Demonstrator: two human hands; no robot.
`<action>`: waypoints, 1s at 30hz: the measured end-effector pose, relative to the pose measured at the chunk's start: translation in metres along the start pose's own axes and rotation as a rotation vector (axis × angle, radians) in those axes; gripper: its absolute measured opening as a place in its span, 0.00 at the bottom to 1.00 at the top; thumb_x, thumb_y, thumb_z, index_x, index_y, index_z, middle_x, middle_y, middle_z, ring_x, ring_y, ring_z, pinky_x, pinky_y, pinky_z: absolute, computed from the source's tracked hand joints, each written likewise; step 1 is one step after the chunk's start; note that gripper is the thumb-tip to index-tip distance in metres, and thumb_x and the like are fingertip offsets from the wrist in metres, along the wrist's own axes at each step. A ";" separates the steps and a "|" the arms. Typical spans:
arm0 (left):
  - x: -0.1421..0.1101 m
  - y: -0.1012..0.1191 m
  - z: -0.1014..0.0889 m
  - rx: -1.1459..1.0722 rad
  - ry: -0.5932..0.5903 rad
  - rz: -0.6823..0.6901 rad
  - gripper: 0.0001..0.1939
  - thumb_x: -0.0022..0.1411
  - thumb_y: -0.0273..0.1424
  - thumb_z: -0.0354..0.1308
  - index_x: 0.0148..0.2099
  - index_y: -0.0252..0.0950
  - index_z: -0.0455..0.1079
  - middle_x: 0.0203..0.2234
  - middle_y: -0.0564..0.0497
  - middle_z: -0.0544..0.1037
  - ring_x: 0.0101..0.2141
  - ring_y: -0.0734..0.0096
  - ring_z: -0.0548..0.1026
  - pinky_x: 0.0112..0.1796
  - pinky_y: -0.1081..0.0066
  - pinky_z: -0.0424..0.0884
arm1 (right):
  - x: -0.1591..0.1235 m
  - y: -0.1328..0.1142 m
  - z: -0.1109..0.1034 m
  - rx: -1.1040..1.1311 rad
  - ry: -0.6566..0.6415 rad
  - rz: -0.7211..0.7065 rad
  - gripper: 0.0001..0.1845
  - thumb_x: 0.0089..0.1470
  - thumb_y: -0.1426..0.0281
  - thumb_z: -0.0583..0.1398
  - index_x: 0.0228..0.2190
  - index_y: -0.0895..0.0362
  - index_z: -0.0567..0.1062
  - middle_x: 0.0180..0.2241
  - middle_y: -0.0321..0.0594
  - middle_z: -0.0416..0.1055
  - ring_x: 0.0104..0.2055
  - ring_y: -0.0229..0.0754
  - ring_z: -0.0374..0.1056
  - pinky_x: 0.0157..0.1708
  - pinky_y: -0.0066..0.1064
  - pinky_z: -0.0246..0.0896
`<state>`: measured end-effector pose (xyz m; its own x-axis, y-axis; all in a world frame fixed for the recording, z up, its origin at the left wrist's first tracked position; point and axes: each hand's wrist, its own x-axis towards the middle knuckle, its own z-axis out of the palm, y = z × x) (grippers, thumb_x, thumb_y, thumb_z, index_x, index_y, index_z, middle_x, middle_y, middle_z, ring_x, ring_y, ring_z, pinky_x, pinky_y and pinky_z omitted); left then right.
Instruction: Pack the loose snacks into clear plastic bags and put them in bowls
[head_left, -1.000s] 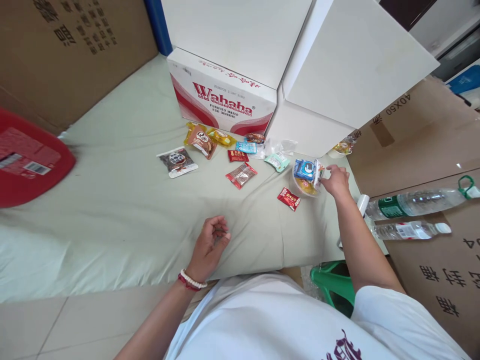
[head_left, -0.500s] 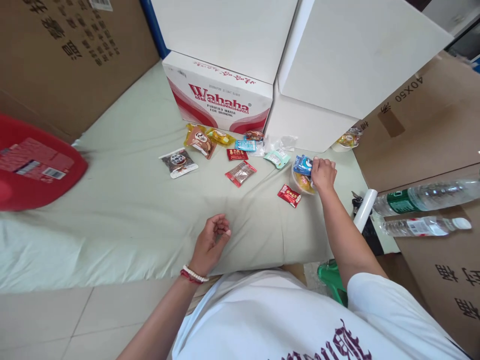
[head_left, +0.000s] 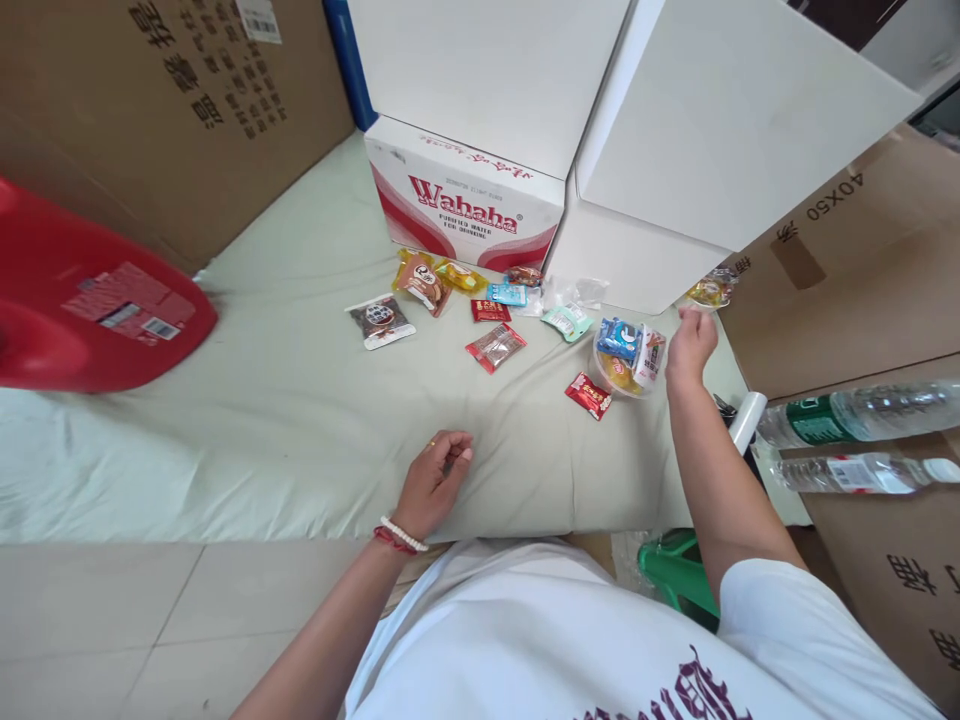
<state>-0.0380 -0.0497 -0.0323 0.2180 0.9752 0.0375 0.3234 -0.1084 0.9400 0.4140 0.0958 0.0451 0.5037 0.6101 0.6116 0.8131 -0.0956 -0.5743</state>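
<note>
My left hand [head_left: 436, 482] rests on the green cloth with its fingers loosely curled and nothing in it. A white beaded bracelet and a red one circle its wrist. My right hand [head_left: 691, 347] is just right of a clear plastic bowl [head_left: 643, 391], its fingers curled away from view, so I cannot tell if anything is in them. Inside the bowl lie a blue packet [head_left: 619, 338], a white-and-red packet [head_left: 649, 356] and yellow snacks [head_left: 618, 373]. A red packet [head_left: 588, 396] lies at its left. Beyond my right hand sits another pile of wrapped snacks [head_left: 712, 290].
Several snack packets [head_left: 495, 347] lie before a Wahaba-style white-and-red carton [head_left: 465, 205]. White boxes [head_left: 675, 120] stand behind. A red jug [head_left: 112, 300] is at left; plastic bottles [head_left: 862, 415] lie at right by a cardboard box [head_left: 847, 300]. A green stool [head_left: 679, 575] is below.
My right hand has moved from over the bowl to its right side and slightly away from me. The white-and-red packet now shows in the bowl. My left hand has hardly moved.
</note>
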 end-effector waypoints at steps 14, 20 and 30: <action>-0.001 0.006 0.001 0.046 -0.027 0.004 0.12 0.69 0.39 0.50 0.46 0.39 0.71 0.36 0.48 0.76 0.37 0.63 0.75 0.41 0.63 0.72 | 0.022 -0.135 0.174 -0.099 -0.581 0.299 0.29 0.60 0.50 0.60 0.36 0.67 0.81 0.28 0.57 0.75 0.40 0.58 0.74 0.43 0.49 0.68; -0.003 0.004 -0.002 -0.017 -0.037 -0.008 0.11 0.68 0.38 0.52 0.45 0.40 0.72 0.36 0.48 0.77 0.36 0.63 0.75 0.40 0.63 0.71 | 0.008 -0.129 0.161 0.013 -0.395 0.231 0.22 0.63 0.60 0.54 0.43 0.65 0.79 0.39 0.54 0.77 0.43 0.50 0.74 0.43 0.40 0.68; 0.029 0.037 0.023 -0.697 -0.042 -0.271 0.19 0.64 0.48 0.60 0.43 0.37 0.69 0.37 0.48 0.75 0.36 0.66 0.78 0.34 0.66 0.75 | -0.158 -0.153 0.006 0.555 -0.494 0.169 0.13 0.60 0.56 0.61 0.38 0.53 0.75 0.24 0.31 0.70 0.24 0.37 0.66 0.29 0.30 0.64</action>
<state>0.0018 -0.0303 -0.0041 0.2527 0.9407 -0.2262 -0.2848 0.2958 0.9118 0.2079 0.0188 0.0328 0.3128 0.9161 0.2509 0.4041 0.1107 -0.9080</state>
